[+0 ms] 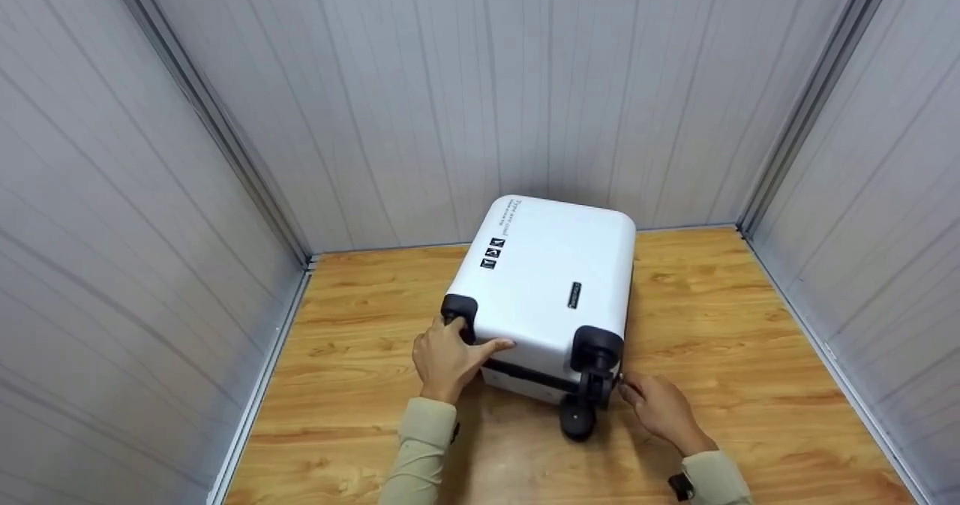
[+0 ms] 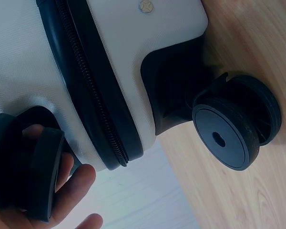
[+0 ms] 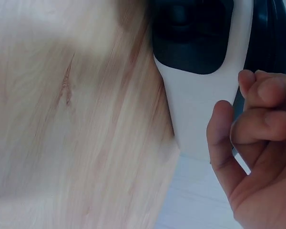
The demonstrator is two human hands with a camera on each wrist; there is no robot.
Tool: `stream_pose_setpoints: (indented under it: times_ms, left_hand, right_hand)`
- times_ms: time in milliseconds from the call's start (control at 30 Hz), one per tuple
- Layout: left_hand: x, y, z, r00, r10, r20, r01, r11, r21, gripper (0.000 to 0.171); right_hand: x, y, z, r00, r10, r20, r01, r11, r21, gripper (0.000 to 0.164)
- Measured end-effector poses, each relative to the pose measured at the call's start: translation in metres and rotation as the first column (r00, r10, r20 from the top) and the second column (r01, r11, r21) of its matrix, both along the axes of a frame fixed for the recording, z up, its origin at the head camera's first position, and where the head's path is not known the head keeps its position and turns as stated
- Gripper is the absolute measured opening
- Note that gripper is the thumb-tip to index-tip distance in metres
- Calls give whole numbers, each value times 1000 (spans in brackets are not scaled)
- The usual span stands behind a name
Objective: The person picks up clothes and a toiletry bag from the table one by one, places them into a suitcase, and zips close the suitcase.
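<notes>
A white hard-shell suitcase [image 1: 551, 257] lies on its broad side, its wheeled end facing me. My left hand [image 1: 448, 359] grips the near-left corner, thumb along the shell. In the left wrist view its fingers curl round a black suitcase wheel [image 2: 47, 174]. Between the shell halves runs a black zipper [image 2: 88, 71]. My right hand [image 1: 662, 407] is low at the near-right side, fingertips pinched at the zipper band. In the right wrist view its curled fingers [image 3: 222, 112] cover most of a small zipper pull there.
Another black wheel [image 1: 577, 419] sticks out at the near-right corner, close to my right hand. Wood-look floor [image 1: 360, 385] surrounds the suitcase. A pale panel wall [image 1: 450, 115] rises right behind it, with side walls left and right.
</notes>
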State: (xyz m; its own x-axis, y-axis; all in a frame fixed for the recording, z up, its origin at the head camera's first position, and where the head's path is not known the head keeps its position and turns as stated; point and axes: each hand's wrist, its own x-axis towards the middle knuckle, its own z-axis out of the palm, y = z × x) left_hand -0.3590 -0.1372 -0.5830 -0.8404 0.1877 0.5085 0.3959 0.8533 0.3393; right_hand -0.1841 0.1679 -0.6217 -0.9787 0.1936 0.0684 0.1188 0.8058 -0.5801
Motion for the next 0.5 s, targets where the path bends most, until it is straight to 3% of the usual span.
stream_pose_setpoints:
  times_ms: [167,500]
  left_hand:
    - [1,1,0,1000,5,-4,-5,1000,-5,91]
    - [1,1,-1,999,3,-35,-3,1000,5,90]
  right_hand:
    - [5,-4,4,999,31,22,-30,999,-13,19]
    - [9,-19,2,1000,1,-5,-1,999,39,21]
